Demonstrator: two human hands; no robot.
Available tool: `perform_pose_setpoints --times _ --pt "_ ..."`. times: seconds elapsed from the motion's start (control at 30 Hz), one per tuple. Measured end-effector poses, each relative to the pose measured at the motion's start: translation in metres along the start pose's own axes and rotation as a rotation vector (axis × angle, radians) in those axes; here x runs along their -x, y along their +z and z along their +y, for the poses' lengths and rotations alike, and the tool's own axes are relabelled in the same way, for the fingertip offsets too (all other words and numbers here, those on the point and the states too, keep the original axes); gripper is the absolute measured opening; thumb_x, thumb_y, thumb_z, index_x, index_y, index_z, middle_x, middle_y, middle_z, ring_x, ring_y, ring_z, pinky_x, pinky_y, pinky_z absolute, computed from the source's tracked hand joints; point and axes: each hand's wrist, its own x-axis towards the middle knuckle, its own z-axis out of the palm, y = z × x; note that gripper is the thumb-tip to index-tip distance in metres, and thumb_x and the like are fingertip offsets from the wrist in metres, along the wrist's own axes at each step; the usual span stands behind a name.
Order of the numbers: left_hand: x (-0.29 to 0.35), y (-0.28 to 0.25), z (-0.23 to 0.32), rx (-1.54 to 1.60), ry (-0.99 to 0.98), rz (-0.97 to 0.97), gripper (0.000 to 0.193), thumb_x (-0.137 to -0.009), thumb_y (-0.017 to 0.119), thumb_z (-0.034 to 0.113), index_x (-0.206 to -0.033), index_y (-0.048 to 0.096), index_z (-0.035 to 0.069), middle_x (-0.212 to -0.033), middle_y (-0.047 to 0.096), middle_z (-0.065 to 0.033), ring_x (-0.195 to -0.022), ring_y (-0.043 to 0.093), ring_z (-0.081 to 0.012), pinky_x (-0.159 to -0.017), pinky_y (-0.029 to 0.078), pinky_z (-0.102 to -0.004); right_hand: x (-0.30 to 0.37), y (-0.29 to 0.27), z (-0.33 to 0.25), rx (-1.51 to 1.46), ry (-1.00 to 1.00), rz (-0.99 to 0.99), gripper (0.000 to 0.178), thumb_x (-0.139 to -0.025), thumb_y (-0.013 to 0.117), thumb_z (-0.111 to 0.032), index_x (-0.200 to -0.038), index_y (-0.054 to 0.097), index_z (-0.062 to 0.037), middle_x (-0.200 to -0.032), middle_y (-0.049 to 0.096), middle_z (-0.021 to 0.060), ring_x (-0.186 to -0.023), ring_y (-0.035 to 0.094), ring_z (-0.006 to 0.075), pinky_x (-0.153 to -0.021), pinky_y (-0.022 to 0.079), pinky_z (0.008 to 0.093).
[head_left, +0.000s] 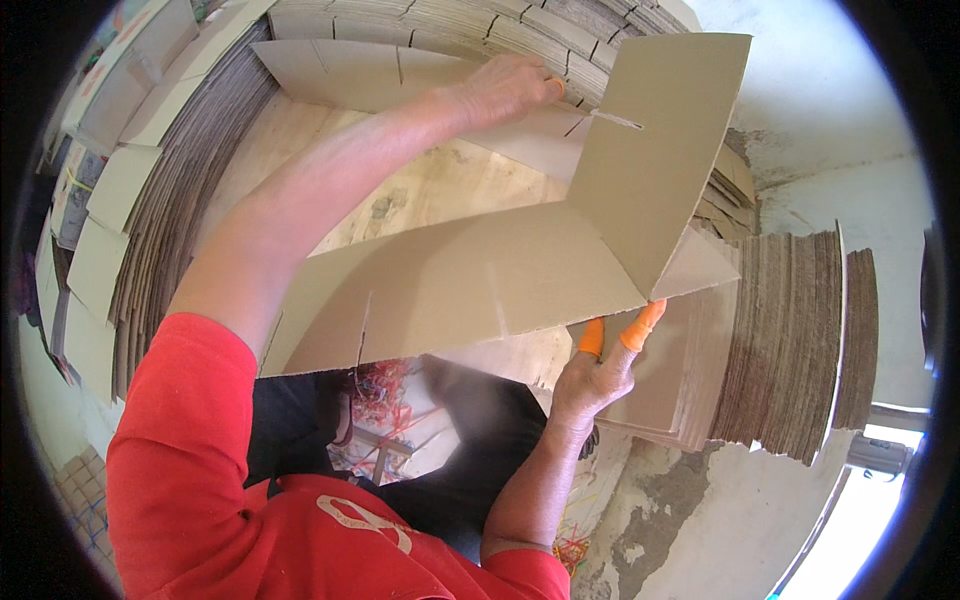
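A long slotted cardboard strip (450, 285) stretches across in front of me, tilted. At its right end a second cardboard piece (665, 130) crosses it, standing up at an angle. My right hand (595, 375), with orange finger covers on two digits, grips the lower corner where the two pieces meet. Beyond them my left hand (508, 90) reaches over to a far slotted cardboard strip (350, 75). Its fingers are closed at that strip's upper edge, near where the crossing piece meets it; the fingertips are partly hidden. One orange cover shows on this hand.
Under the strips lies a wooden board (400, 195). Cardboard stacks stand at the left (180, 210), along the back (480, 30) and at the right (780, 340). Coloured straps (385, 400) lie on the floor below. A pale wall (840, 100) rises behind at right.
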Motion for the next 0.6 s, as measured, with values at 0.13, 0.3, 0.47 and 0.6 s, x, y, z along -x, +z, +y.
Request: perform_pose_setpoints --times 0.13,0.3,0.47,0.6 --pt "0.001 -0.001 0.001 0.053 0.041 0.021 0.017 -0.074 0.059 0.0 -0.09 0.058 0.007 -0.081 0.058 -0.0083 -0.089 0.059 -0.0261 -0.071 0.051 -0.0395 0.003 -0.005 -0.005 -0.005 -0.043 0.041 0.074 -0.083 0.07 0.001 -0.147 0.034 -0.007 -0.115 0.066 0.0163 -0.059 0.062 0.0217 -0.055 0.051 0.0313" --pt "0.003 -0.014 0.015 0.146 -0.049 -0.08 0.022 -0.075 0.055 -0.004 -0.094 0.062 0.005 -0.085 0.061 -0.0128 -0.09 0.06 -0.0301 -0.074 0.051 -0.0423 0.007 -0.02 -0.006 0.02 -0.017 0.003 0.075 -0.083 0.071 0.0 -0.147 0.034 -0.0083 -0.096 0.069 0.0162 -0.053 0.058 0.0216 -0.052 0.049 0.0309" --pt "0.008 -0.02 0.021 0.164 -0.059 -0.064 0.016 -0.079 0.057 0.002 -0.092 0.063 0.008 -0.081 0.057 -0.0105 -0.089 0.058 -0.029 -0.068 0.049 -0.0406 0.013 -0.028 -0.008 -0.013 -0.043 -0.007 0.073 -0.085 0.069 -0.001 -0.148 0.033 -0.0089 -0.078 0.067 0.0155 -0.05 0.056 0.0219 -0.051 0.047 0.0297" --pt "0.01 -0.025 0.031 0.18 -0.084 -0.083 0.017 -0.078 0.057 0.001 -0.092 0.064 0.007 -0.081 0.057 -0.0111 -0.086 0.059 -0.0294 -0.067 0.049 -0.0409 0.017 -0.041 -0.012 -0.036 0.0 -0.024 0.072 -0.086 0.067 -0.001 -0.148 0.032 -0.01 -0.076 0.066 0.0159 -0.051 0.057 0.0223 -0.051 0.047 0.0297"
